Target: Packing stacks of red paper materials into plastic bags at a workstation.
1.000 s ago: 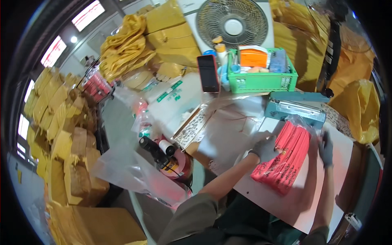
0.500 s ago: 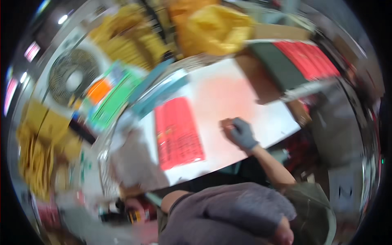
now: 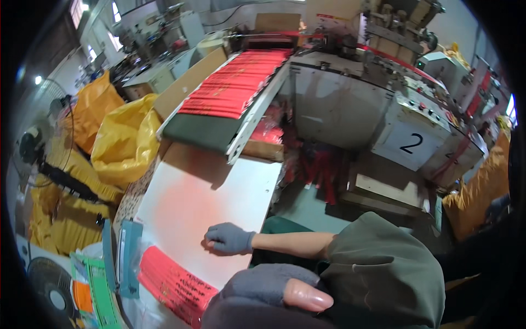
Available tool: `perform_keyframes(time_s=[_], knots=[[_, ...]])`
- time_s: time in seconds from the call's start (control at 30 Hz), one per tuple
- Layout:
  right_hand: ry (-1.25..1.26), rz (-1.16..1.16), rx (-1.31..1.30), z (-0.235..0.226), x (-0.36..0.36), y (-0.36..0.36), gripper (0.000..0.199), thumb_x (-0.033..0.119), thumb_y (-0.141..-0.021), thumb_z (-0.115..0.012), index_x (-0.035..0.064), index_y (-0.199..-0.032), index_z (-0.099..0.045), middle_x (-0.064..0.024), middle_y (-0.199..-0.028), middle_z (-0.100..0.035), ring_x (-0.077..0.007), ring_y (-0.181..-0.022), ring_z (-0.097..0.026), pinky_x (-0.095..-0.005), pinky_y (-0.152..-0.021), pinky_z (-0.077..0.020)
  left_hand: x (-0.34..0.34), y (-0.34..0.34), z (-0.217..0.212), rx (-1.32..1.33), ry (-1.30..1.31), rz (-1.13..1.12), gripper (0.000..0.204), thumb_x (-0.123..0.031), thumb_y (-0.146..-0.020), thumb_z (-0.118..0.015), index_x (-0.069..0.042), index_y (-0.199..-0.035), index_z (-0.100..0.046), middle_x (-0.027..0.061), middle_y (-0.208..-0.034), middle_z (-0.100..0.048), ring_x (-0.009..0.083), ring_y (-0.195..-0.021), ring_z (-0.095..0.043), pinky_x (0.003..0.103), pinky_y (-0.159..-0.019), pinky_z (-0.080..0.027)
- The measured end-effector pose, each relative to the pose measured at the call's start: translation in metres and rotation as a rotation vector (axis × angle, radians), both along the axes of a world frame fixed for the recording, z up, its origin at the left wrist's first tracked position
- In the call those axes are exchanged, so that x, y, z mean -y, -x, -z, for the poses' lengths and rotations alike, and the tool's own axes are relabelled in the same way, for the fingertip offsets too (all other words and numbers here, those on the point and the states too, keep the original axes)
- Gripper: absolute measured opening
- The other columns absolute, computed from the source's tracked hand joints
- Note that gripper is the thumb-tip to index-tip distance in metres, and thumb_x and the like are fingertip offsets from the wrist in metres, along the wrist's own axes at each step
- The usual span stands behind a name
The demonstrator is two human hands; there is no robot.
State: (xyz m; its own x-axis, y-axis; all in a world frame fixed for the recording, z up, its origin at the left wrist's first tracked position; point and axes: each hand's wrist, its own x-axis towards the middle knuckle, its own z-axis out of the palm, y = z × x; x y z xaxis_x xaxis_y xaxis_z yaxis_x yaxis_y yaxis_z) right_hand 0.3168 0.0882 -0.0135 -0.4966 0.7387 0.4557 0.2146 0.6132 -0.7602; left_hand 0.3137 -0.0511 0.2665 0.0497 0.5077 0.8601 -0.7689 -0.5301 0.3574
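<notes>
Red envelope stack [image 3: 174, 283] lies on the white tabletop [image 3: 219, 186] just below-left of the gloved right hand [image 3: 229, 239], whose fingers [image 3: 212, 237] rest loosely curled and empty; left hand [image 3: 276, 290] blocks the lens, so a blind reach risks scattering it.

I see the gloved right hand [image 3: 229, 239] resting flat on the white rectangular tabletop [image 3: 208, 192], near its right edge. The gloved left hand [image 3: 274, 288] sits close under the camera, nearer than the table. The stack of red paper envelopes [image 3: 174, 284] lies on the tabletop's near-left corner, left of and nearer than the right hand. The green conveyor belt [image 3: 222, 112] carrying red envelopes runs behind the table's far end. Yellow plastic sacks [image 3: 123, 140] sit left of the belt. The grey machine cabinet [image 3: 383, 115] stands right of the belt.
</notes>
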Motion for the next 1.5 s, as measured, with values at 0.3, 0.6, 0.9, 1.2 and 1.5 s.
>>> perform_keyframes(time_s=[0.3,0.6,0.9,1.2,1.5], knots=[[0.082,0.027,-0.046,-0.012,-0.002,-0.003,0.023,0.027,-0.083,-0.054,0.0049,-0.084,-0.059,-0.0179,-0.082,-0.059,-0.0364,-0.077,-0.057,-0.0430,-0.071,-0.0453,-0.029,0.039,0.034,-0.244,0.112,0.023,0.043,-0.056,-0.093,-0.034,-0.016,-0.090,-0.050,0.0130,-0.093,-0.053,0.0300,-0.082,-0.052,0.051,-0.076,-0.044],[0.162,0.081,0.055,-0.019,0.000,0.004,0.023,0.027,-0.078,-0.057,0.0072,-0.089,-0.060,-0.0151,-0.077,-0.059,-0.0335,-0.074,-0.058,-0.0413,-0.067,-0.0451,-0.133,0.083,0.216,-0.394,0.678,-0.968,0.050,-0.038,-0.098,-0.038,0.000,-0.130,-0.044,0.0151,-0.126,-0.052,0.0251,-0.114,-0.051,0.039,-0.100,-0.040],[0.049,0.119,-0.094,-0.006,0.000,0.015,0.020,0.023,-0.080,-0.053,0.0035,-0.079,-0.055,-0.0174,-0.075,-0.056,-0.0376,-0.073,-0.056,-0.0443,-0.065,-0.0435,-0.150,0.160,0.278,-0.907,0.851,-1.611,0.037,-0.034,-0.093,-0.047,-0.006,-0.114,-0.060,0.0211,-0.112,-0.058,0.0324,-0.098,-0.058,0.041,-0.084,-0.048],[0.045,0.100,-0.058,-0.014,0.001,0.016,0.025,0.025,-0.085,-0.051,0.0018,-0.077,-0.050,-0.0174,-0.074,-0.053,-0.0379,-0.072,-0.054,-0.0438,-0.065,-0.0415,-0.145,0.165,0.251,-0.909,0.897,-1.698,0.038,-0.032,-0.086,-0.058,-0.003,-0.111,-0.064,0.0233,-0.104,-0.062,0.0350,-0.090,-0.062,0.041,-0.079,-0.051],[0.089,0.091,-0.064,-0.019,0.007,0.023,0.022,0.023,-0.080,-0.054,0.0026,-0.073,-0.055,-0.0179,-0.073,-0.058,-0.0370,-0.072,-0.057,-0.0442,-0.065,-0.0435,-0.160,0.191,0.284,-1.041,0.835,-1.530,0.037,-0.022,-0.096,-0.044,0.002,-0.123,-0.053,0.0184,-0.124,-0.056,0.0303,-0.110,-0.057,0.037,-0.091,-0.046]])
